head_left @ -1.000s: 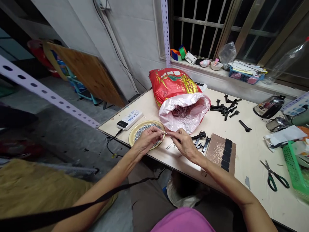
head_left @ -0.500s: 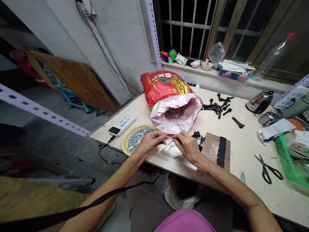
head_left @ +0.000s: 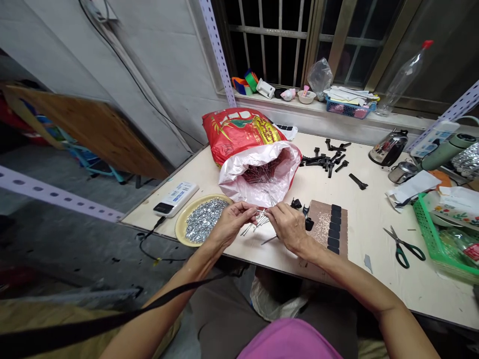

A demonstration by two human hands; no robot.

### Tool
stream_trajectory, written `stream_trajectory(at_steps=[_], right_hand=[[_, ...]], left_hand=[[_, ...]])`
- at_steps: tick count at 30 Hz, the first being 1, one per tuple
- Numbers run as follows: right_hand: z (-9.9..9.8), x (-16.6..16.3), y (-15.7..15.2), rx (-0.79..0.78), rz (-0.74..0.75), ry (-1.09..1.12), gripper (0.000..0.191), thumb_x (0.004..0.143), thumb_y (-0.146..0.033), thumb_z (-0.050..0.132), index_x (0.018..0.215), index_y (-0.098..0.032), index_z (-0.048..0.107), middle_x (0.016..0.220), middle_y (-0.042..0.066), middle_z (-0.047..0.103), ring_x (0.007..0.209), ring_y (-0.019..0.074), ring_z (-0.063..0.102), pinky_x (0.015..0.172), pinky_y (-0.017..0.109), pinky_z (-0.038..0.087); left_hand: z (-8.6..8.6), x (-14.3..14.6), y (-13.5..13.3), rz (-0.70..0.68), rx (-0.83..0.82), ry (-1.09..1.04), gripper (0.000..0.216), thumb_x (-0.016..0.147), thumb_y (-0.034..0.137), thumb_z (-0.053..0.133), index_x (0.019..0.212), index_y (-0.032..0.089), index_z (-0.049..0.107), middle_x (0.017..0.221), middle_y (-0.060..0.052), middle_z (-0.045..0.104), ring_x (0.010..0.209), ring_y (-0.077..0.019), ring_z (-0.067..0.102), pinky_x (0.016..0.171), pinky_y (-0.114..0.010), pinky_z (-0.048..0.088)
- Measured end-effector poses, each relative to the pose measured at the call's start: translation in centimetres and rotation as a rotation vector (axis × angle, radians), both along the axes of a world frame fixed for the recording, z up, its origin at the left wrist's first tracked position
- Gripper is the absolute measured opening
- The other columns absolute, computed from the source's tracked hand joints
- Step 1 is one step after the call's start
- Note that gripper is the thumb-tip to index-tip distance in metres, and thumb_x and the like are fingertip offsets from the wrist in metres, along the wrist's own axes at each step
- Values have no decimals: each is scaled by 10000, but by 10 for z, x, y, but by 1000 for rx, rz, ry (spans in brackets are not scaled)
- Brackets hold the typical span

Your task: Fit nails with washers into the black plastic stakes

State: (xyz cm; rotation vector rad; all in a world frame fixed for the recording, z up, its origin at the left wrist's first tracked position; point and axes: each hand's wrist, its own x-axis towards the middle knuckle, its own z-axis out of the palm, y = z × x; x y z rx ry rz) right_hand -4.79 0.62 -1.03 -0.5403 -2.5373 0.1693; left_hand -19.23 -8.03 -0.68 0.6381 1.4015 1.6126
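Note:
My left hand (head_left: pixel 236 222) is closed in a pinch at one end of a thin metal pin (head_left: pixel 262 212). At the pin's other end, my right hand (head_left: pixel 290 225) grips it with bent fingers. Whether a smaller piece sits in the left fingertips is hidden. Several loose metal pins (head_left: pixel 250 227) lie on the table under the hands. Left of them stands a yellow plate (head_left: pixel 180 230) of small shiny metal pieces (head_left: pixel 205 219), which look like washers. Behind the hands, an open red bag (head_left: pixel 239 132) with a white lining holds many dark reddish pins (head_left: pixel 260 173).
A brown board (head_left: pixel 318 219) with black pads (head_left: pixel 335 225) lies right of my right hand. Black clip-like parts (head_left: pixel 325 158) are scattered behind it. Scissors (head_left: pixel 403 247) and a green basket (head_left: pixel 430 239) are at the right. A white power bank (head_left: pixel 177 198) lies at the left.
The camera view has turned slightly, so the table sits further left. Both hands still hold the pin between them, the right hand's fingers a little closer to the left's.

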Motion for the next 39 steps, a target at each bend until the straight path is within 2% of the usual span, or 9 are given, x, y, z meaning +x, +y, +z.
stream_trajectory(at_steps=[5, 10, 17, 22, 28, 31, 36, 39], right_hand=[[-2, 3, 2, -140, -11, 38, 232, 972, -323, 452, 909, -200, 638, 815, 29, 659, 713, 128, 599, 593, 226, 380], [-2, 4, 3, -37, 6, 21, 223, 967, -293, 462, 886, -184, 639, 813, 55, 660, 735, 148, 595, 630, 246, 386], [-7, 0, 1, 7, -20, -12, 226, 968, -323, 461, 893, -194, 630, 803, 49, 638, 719, 146, 573, 615, 251, 365], [-9, -2, -1, 59, -56, -5, 256, 979, -275, 437, 828, -200, 630, 757, 39, 623, 690, 140, 557, 606, 255, 351], [-1, 3, 2, -117, -7, 24, 176, 951, -281, 499, 888, -199, 641, 829, 30, 652, 712, 124, 590, 590, 224, 375], [1, 5, 4, -186, 12, 43, 144, 924, -267, 545, 851, -198, 648, 826, 27, 657, 732, 128, 600, 617, 223, 392], [1, 7, 5, -401, 30, 38, 88, 897, -235, 581, 863, -194, 650, 823, 7, 660, 729, 122, 606, 615, 214, 406], [3, 7, 4, -405, 33, 43, 64, 886, -210, 594, 863, -181, 646, 826, 8, 656, 747, 122, 607, 651, 212, 420]], left_hand=[[0, 3, 2, -3, 8, 22, 410, 485, 439, 852, 684, 142, 651, 579, 24, 626, 502, -93, 571, 552, -236, 499], [-3, 5, 3, -11, -12, -9, 415, 478, 435, 854, 682, 140, 646, 560, 29, 614, 499, -97, 565, 559, -249, 505], [-7, 3, 5, 2, -18, -20, 417, 479, 433, 850, 689, 141, 640, 576, 25, 615, 510, -96, 558, 577, -256, 494], [-9, 6, 5, 49, 22, -1, 387, 507, 416, 838, 700, 146, 639, 566, 34, 601, 517, -94, 557, 580, -246, 479], [-7, 7, 5, 28, 3, 15, 378, 506, 418, 833, 702, 151, 652, 574, 33, 610, 505, -96, 554, 572, -249, 478], [-5, 5, 3, 13, -16, 140, 327, 540, 414, 808, 695, 159, 674, 560, 26, 621, 508, -115, 568, 569, -257, 478], [-4, 3, 1, -11, -13, 332, 247, 598, 397, 760, 639, 172, 668, 494, 31, 597, 478, -120, 553, 549, -252, 463], [-7, 4, 2, 6, -8, 352, 251, 606, 401, 747, 632, 168, 655, 475, 35, 584, 462, -112, 541, 536, -244, 451]])
